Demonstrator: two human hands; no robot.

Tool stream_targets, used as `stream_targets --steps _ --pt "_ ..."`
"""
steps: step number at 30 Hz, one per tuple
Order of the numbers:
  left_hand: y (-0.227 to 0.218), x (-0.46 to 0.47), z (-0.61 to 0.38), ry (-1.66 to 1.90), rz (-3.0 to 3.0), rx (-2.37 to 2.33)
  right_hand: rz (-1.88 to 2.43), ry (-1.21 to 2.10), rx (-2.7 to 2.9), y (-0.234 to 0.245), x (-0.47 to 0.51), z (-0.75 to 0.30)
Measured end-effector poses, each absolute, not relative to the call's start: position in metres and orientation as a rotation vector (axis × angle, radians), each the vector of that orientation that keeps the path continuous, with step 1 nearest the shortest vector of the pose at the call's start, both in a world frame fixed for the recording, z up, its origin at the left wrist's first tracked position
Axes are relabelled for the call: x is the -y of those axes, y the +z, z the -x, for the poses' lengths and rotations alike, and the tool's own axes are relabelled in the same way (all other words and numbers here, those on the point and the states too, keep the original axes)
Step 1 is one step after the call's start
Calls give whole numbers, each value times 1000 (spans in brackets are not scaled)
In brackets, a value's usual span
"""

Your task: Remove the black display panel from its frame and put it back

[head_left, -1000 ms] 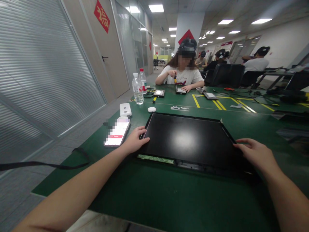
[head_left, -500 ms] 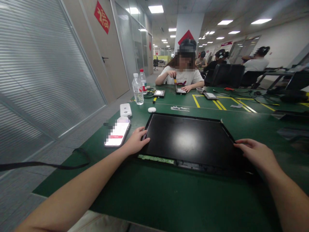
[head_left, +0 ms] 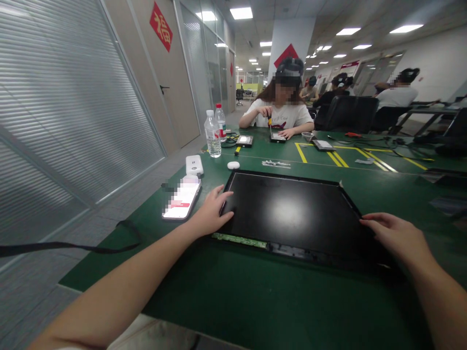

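A black monitor screen panel [head_left: 277, 206] lies face up on the green table in front of me, with ceiling light glaring on its glass. Along its near edge a green circuit board strip [head_left: 240, 240] is exposed beside dark trim. My left hand [head_left: 211, 214] is at the panel's left edge, fingers spread, thumb and fingertips reaching over the border. On the opposite side, my right hand [head_left: 403, 236] pinches the right rim between thumb and fingers; the fingertips beneath are hidden.
Left of the panel lie a lit phone [head_left: 182, 199], a white power bank [head_left: 194, 166] and a small white case [head_left: 233, 165]. Two bottles [head_left: 213, 136] stand behind. Across the table [head_left: 255, 291], a person holds a screwdriver [head_left: 270, 124] over a hard drive [head_left: 278, 137].
The view has shifted slightly, moving the scene a little to the right. My left fingers have spread and loosened at the panel's edge. The right hand keeps its pinch.
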State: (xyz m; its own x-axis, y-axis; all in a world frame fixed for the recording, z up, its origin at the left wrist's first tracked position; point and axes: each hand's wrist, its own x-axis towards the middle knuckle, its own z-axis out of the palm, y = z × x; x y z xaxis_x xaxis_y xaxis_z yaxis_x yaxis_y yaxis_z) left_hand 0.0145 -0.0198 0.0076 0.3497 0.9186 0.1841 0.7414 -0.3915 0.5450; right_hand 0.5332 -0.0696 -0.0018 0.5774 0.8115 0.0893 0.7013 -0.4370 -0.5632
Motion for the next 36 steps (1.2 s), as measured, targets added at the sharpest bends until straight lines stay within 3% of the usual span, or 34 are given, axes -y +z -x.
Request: stream_targets --steps 10,36 --pt "28 21 -2 444 -2422 -990 2254 305 1207 -11 67 -544" --pt "33 23 3 414 -2397 -840 2257 242 1224 -11 68 -529"
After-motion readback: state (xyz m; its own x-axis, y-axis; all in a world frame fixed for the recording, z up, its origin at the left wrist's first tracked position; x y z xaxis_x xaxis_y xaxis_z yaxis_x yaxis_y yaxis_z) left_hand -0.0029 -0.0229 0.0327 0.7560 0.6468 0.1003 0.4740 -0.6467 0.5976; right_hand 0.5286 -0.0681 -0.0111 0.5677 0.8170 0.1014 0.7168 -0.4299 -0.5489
